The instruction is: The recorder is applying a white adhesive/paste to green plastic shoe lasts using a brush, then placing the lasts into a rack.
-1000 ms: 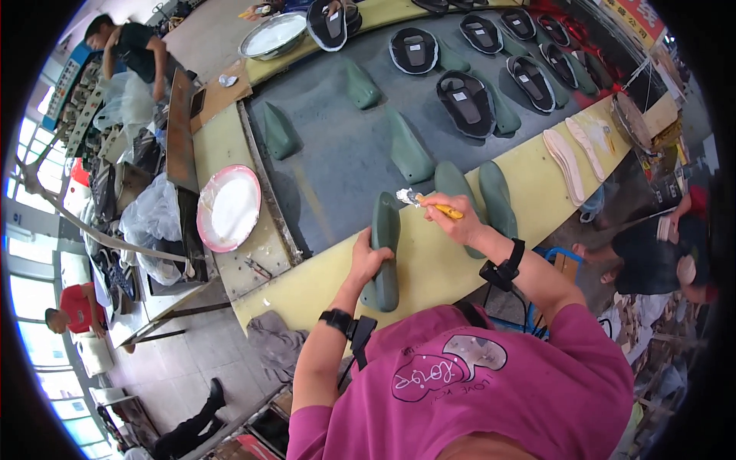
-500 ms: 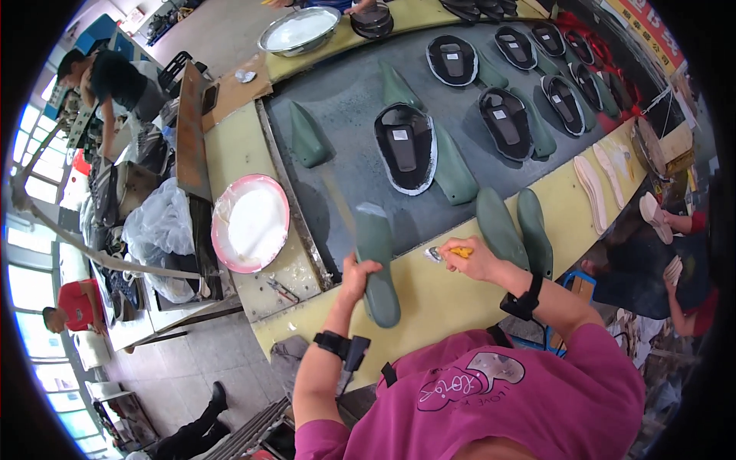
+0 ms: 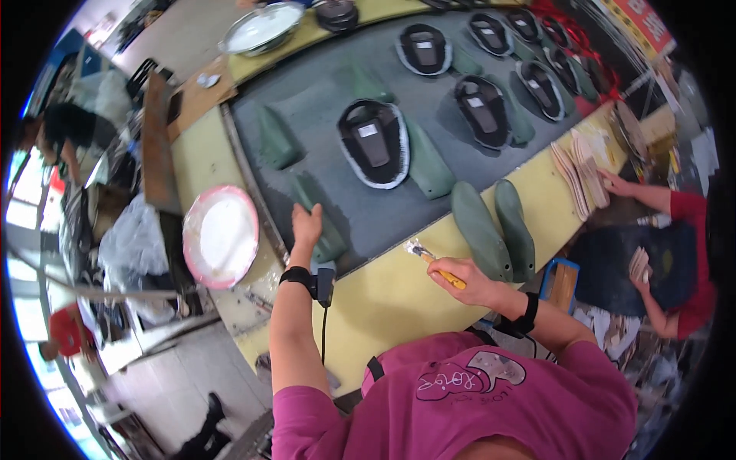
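Note:
My left hand [image 3: 307,224] is over the grey surface [image 3: 253,96], its thumb and fingers apart, touching a green shoe last [image 3: 328,241] that lies there. Closed around the yellow handle of a small brush [image 3: 445,274], my right hand [image 3: 469,282] is above the yellow table edge [image 3: 368,314]. White paste covers the brush tip. Just beyond that hand lie two more green lasts, a near one [image 3: 479,226] and a second one [image 3: 515,230]. Farther in, a black shoe upper [image 3: 374,146] with a white-coated rim leans on another last [image 3: 428,162].
A pink-rimmed basin [image 3: 186,238] of white paste stands at left, a metal basin [image 3: 224,40] at far left. Several black uppers on lasts fill the far right. A co-worker's hand [image 3: 613,182] touches pale insoles [image 3: 571,180] on the right edge.
My left hand has carried the green last forward and left, down onto the grey surface. The brush has swung its tip left. At right, a co-worker's hand has reached the insoles.

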A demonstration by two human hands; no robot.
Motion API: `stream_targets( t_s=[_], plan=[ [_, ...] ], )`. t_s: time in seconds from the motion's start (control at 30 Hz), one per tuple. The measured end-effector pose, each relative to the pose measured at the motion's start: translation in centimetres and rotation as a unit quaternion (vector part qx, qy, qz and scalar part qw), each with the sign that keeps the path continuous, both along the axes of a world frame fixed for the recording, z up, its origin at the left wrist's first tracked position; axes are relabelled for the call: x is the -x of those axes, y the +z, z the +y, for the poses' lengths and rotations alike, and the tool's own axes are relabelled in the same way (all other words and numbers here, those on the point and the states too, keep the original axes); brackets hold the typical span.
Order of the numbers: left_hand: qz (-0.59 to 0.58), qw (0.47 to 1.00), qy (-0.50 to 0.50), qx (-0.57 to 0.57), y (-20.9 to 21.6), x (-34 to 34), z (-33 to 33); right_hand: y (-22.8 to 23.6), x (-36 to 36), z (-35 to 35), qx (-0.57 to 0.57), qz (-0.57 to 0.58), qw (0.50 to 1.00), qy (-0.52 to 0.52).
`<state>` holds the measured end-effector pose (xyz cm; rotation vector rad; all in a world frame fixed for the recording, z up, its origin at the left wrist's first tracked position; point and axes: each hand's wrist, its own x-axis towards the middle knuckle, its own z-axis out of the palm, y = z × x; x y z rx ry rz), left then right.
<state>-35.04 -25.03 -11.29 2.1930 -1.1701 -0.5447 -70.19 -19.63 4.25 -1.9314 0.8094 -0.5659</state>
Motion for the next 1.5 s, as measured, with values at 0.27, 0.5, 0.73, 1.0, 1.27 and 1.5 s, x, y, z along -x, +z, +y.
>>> stream_targets(
  t_s=[0.27,0.5,0.73,1.0,1.27,1.5],
  plan=[
    [-0.026,0.993,-0.038,0.113,6.8,5.7,16.9,0.4,-8.5,0.8,0.160,-0.040,0.971,0.172],
    [-0.214,0.965,0.153,-0.010,9.4,3.6,33.6,-2.7,-21.8,1.9,0.322,-0.070,0.912,0.243],
    [-0.241,0.937,0.209,-0.143,6.1,3.5,38.1,-7.0,-32.4,3.3,0.389,0.006,0.881,0.268],
    [-0.223,0.952,0.190,-0.087,6.3,2.3,38.2,-8.0,-30.4,3.0,0.367,0.089,0.873,0.309],
    [-0.199,0.950,0.203,-0.131,4.6,6.6,42.9,-7.2,-27.2,13.5,0.346,-0.019,0.856,0.384],
    [-0.232,0.945,0.192,-0.129,4.5,11.2,44.4,-10.5,-23.8,17.7,0.387,0.135,0.733,0.543]
  ],
)
